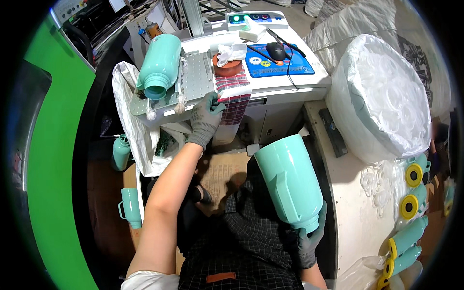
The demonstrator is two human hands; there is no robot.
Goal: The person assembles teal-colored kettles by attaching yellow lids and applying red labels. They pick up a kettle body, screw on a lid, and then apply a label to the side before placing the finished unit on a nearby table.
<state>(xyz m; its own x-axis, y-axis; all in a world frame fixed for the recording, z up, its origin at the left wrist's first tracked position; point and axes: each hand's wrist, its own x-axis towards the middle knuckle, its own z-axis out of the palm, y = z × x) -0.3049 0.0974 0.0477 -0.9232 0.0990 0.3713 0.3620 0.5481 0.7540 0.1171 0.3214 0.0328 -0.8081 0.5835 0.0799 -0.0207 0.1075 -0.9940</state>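
Observation:
My left hand (207, 118), in a grey glove with green fingers, is closed at the left edge of a strip of red and dark checked stickers (234, 107) hanging over the table's front. My right hand (311, 238), gloved alike, grips a mint-green jug shell (291, 180) by its narrow neck. That shell is tilted, its wide end up and away from me, its handle facing left. Another mint-green jug shell (159, 63) lies on a perforated metal plate (199, 72), its neck toward me. A brown-red tape roll (227, 66) with crumpled white paper rests on the strip.
Beyond are a blue mat (279, 62) with a black mouse (276, 51) and a control box (256, 19). A large white sack of clear plastic rings (389, 92) stands at right. Several green jugs with yellow rims (409, 206) lie along the right edge. A white bag (137, 130) hangs at left.

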